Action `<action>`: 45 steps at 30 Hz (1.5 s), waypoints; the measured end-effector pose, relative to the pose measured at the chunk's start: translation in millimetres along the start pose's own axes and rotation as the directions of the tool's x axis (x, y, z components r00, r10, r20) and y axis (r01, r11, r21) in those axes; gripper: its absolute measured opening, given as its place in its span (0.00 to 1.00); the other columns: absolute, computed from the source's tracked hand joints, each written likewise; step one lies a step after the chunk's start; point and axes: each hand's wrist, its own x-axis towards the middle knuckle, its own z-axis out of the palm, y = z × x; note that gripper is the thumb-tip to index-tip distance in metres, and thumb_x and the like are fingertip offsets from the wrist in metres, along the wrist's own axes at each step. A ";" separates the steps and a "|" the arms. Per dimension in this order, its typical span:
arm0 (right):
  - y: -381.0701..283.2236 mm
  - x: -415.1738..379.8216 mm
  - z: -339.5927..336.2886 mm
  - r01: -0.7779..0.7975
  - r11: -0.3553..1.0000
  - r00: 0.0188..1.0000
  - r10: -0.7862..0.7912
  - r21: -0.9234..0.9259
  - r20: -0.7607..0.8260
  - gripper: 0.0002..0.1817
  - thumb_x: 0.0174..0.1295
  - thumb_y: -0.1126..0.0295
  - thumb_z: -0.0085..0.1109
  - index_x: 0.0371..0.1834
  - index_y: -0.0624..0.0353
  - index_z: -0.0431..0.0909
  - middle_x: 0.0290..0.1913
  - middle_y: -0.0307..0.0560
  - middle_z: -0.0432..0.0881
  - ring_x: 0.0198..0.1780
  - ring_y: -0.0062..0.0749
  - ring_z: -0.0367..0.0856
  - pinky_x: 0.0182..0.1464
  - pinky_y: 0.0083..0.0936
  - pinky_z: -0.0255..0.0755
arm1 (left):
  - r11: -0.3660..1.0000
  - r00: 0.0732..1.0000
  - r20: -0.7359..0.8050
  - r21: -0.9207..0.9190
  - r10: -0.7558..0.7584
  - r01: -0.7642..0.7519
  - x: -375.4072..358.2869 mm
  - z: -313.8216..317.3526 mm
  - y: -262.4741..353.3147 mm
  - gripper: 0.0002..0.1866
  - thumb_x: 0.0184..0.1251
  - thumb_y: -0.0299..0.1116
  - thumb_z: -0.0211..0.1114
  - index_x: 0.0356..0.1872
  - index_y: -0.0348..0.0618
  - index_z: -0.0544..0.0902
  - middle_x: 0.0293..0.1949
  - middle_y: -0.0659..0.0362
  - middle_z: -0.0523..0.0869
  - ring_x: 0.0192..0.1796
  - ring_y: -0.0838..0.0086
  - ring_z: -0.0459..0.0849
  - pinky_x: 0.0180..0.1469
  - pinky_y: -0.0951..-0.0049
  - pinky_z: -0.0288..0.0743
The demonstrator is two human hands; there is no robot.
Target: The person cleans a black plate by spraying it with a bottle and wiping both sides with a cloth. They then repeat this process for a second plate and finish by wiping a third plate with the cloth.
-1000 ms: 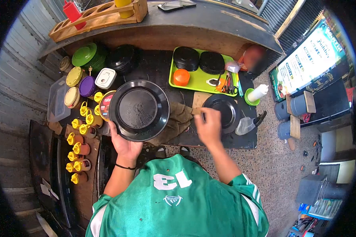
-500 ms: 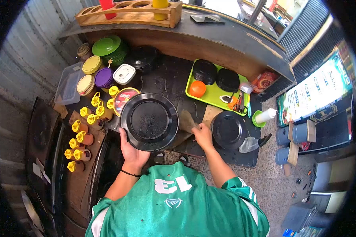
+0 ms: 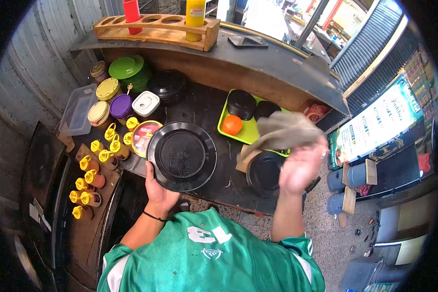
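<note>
My left hand (image 3: 159, 192) grips a round black plate (image 3: 182, 153) by its near left edge, thumb along the rim. Specks or droplets mark the plate's middle. On the right, my right hand (image 3: 302, 168) is raised and blurred by motion, holding a grey-brown cloth (image 3: 287, 130) that flares out in the air. Below the cloth lies another black plate (image 3: 264, 173), partly covered by my right hand and arm. A round tub with a red label (image 3: 143, 136) stands just left of the held plate.
Several yellow-capped bottles (image 3: 93, 177) stand at the left. Behind them are lidded containers (image 3: 121, 106), green plates (image 3: 126, 68) and black plates (image 3: 169, 85). A lime-green tray (image 3: 224, 127) carries black dishes and an orange bowl (image 3: 232, 125). A wooden rack (image 3: 155, 33) sits on the upper shelf.
My right hand has swung up and to the right with the cloth, which was low beside the held plate. My left hand still holds its plate, nearly in the same place.
</note>
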 end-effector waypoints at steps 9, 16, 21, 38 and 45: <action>51.0 -38.7 -7.2 -0.114 0.993 0.975 0.103 0.044 0.198 0.43 0.77 0.39 0.55 0.87 0.50 0.56 0.85 0.44 0.62 0.85 0.44 0.58 0.85 0.49 0.52 | 0.998 0.998 0.018 0.013 -0.065 0.065 14.9 3.6 -7.7 0.41 0.83 0.68 0.44 0.81 0.47 0.69 0.79 0.51 0.73 0.80 0.52 0.69 0.83 0.43 0.58; 43.4 -47.1 3.7 -0.388 0.891 0.920 0.356 -0.238 -0.164 0.37 0.89 0.48 0.28 0.78 0.75 0.64 0.81 0.56 0.65 0.83 0.35 0.60 0.86 0.31 0.45 | 0.999 0.999 0.020 0.031 -0.038 0.037 20.3 9.8 -7.2 0.40 0.84 0.66 0.44 0.80 0.43 0.70 0.78 0.48 0.74 0.79 0.51 0.72 0.83 0.44 0.60; 69.8 -84.5 -46.0 -0.285 0.800 0.926 0.373 -0.528 0.066 0.42 0.87 0.41 0.27 0.79 0.75 0.63 0.81 0.60 0.65 0.84 0.43 0.58 0.86 0.37 0.45 | 0.995 1.000 0.019 0.098 -0.011 0.009 28.1 11.2 -8.0 0.40 0.84 0.67 0.45 0.80 0.46 0.70 0.78 0.50 0.74 0.79 0.54 0.72 0.82 0.47 0.63; 100.1 -42.0 33.6 -0.215 0.375 0.615 0.769 -0.902 0.173 0.51 0.81 0.30 0.25 0.53 0.69 0.88 0.58 0.71 0.85 0.71 0.66 0.75 0.79 0.44 0.61 | 0.832 0.992 0.108 0.555 -0.061 -0.009 27.2 46.1 -91.2 0.35 0.86 0.61 0.51 0.70 0.36 0.77 0.65 0.53 0.85 0.64 0.67 0.85 0.69 0.60 0.78; 129.1 -16.3 16.7 0.090 0.546 0.761 0.502 -0.833 0.411 0.50 0.76 0.25 0.31 0.59 0.67 0.80 0.57 0.68 0.82 0.67 0.65 0.76 0.76 0.48 0.61 | 0.503 0.976 0.167 0.861 -0.141 -0.075 48.6 39.1 -59.1 0.36 0.87 0.62 0.48 0.62 0.33 0.82 0.55 0.60 0.87 0.57 0.77 0.81 0.62 0.72 0.76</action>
